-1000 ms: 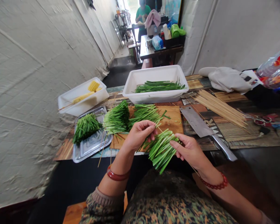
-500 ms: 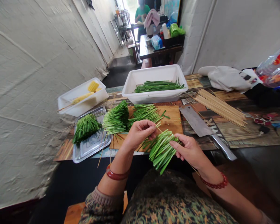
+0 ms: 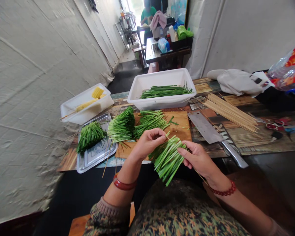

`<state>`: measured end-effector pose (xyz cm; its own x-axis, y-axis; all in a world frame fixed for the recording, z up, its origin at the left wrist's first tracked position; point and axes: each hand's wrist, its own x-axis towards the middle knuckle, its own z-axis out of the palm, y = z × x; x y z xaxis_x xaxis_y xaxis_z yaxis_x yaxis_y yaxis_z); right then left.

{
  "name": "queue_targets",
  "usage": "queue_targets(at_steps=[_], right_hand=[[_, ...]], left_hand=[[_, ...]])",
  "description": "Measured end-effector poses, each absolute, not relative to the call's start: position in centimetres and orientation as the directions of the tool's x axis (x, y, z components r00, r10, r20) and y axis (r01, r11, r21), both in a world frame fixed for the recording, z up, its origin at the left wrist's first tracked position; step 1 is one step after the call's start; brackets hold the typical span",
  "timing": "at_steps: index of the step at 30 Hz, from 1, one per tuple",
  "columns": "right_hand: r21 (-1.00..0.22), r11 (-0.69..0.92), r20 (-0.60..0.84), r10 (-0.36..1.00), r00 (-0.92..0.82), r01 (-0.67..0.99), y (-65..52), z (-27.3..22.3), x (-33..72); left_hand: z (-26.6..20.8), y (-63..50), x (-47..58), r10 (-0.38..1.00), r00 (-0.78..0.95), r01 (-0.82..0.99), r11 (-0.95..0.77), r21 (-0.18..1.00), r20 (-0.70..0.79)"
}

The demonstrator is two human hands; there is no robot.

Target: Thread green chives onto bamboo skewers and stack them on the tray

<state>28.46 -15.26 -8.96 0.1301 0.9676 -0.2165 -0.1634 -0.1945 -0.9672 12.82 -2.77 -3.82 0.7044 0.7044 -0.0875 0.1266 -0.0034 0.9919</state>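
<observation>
A bundle of cut garlic chives (image 3: pixel 169 160), threaded crosswise on a thin bamboo skewer (image 3: pixel 200 175), is held in the air between the person's two hands, just in front of the cutting board's near edge. The left hand (image 3: pixel 155 142) is narrowed to a pinch, thumb and forefinger on a chive stalk (image 3: pixel 167 133) by the skewer's far end. The right hand (image 3: pixel 193 155) grips the bundle's right side, thumb on top, and the skewer's other end runs out beneath it toward the wrist. A smooth red bangle (image 3: pixel 125 185) rings the left forearm, a red beaded bracelet (image 3: pixel 223 190) the right.

Beyond the hands, loose cut chives (image 3: pixel 151 123) lie on the wooden cutting board (image 3: pixel 180 131). To their left is a heap of skewered chives (image 3: pixel 122 124), and another skewered bunch (image 3: pixel 90 135) rests on a metal tray (image 3: pixel 94 160). Behind the tray, a white tub (image 3: pixel 100 106) holds yellow corn pieces (image 3: pixel 97 92); behind the board, a larger white tub (image 3: pixel 162 104) holds long chives (image 3: pixel 166 91).

On the desk (image 3: pixel 250 142) at right are a cleaver (image 3: pixel 204 127), a pile of bamboo skewers (image 3: pixel 231 113), keys (image 3: pixel 276 136) and a pale cap (image 3: pixel 236 82). In the background, a person in green (image 3: pixel 147 15) is behind a table (image 3: pixel 152 56).
</observation>
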Motion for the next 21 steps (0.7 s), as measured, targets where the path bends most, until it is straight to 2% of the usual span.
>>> queue_targets(at_steps=[12, 21], right_hand=[[-0.975, -0.175, -0.192, 0.973, 0.126, -0.134, -15.36, -9.13, 28.63], [-0.975, -0.185, -0.198, 0.974, 0.11, -0.124, -15.37, -9.06, 28.74]], left_hand=[[-4.2, -3.06, 13.14, 0.708, 0.688, 0.112, 0.112, 0.987, -0.159], [-4.4, -2.61, 12.96, 0.657, 0.725, 0.169, 0.12, 0.978, -0.206]])
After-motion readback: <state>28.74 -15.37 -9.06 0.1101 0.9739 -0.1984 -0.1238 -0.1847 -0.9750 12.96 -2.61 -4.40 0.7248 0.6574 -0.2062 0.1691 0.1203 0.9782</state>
